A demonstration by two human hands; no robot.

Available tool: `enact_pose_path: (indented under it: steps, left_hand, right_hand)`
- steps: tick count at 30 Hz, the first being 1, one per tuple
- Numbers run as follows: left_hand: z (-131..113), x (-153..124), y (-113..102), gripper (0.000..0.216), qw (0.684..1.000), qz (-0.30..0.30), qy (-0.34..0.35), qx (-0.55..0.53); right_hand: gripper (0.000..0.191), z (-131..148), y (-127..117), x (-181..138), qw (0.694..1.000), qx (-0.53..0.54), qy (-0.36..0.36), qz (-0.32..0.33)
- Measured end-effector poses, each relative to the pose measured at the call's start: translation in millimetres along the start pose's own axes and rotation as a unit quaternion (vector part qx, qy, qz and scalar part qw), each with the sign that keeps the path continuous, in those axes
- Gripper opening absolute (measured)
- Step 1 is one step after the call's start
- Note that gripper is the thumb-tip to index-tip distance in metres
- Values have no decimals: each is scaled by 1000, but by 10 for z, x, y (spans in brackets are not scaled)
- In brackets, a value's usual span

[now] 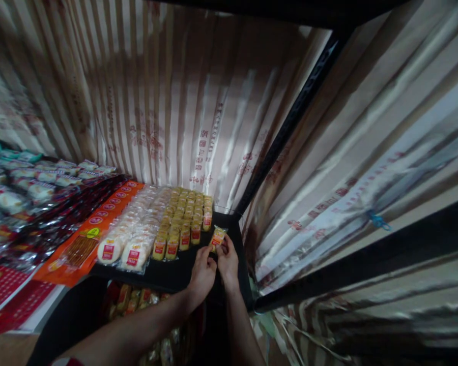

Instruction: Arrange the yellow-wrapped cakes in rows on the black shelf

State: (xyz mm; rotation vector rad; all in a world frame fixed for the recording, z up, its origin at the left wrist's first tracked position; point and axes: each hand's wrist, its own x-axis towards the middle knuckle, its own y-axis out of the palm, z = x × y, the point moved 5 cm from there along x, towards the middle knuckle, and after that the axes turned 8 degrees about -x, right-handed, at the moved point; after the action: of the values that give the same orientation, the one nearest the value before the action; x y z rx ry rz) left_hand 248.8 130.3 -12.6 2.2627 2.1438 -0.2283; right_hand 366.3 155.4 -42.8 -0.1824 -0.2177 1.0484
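I pinch one yellow snack packet (pixel 217 237) between my left hand (pixel 202 274) and right hand (pixel 227 262), at the filled rows' (pixel 185 216) three o'clock; bare black shelf (pixel 175 274) remains at six.

Small yellow snack packet (pixel 217 237), tilted, above black shelf's right end.

Glossy clear plastic wraps the small packet (pixel 217 237) and the rows of yellow snack packs (pixel 185 216) — the black shelf (pixel 175 277) beneath looks matt, the striped curtain (pixel 183 101) behind a shiny, satin-like cloth.
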Motion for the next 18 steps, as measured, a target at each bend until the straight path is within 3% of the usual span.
enact_pose_path:
  steps: [4, 8, 18]
  left_hand:
    - [15, 204, 131, 42, 997, 20, 6, -71]
    - [79, 385, 189, 43, 995, 9, -11, -103]
    - [216, 551, 172, 40, 994, -2, -37, -105]
  right_hand:
    - [49, 3, 134, 302, 997, -48, -66, 7]
    - [48, 13, 232, 459, 993, -83, -80, 22]
    - [31, 97, 352, 432, 987, -141, -62, 38]
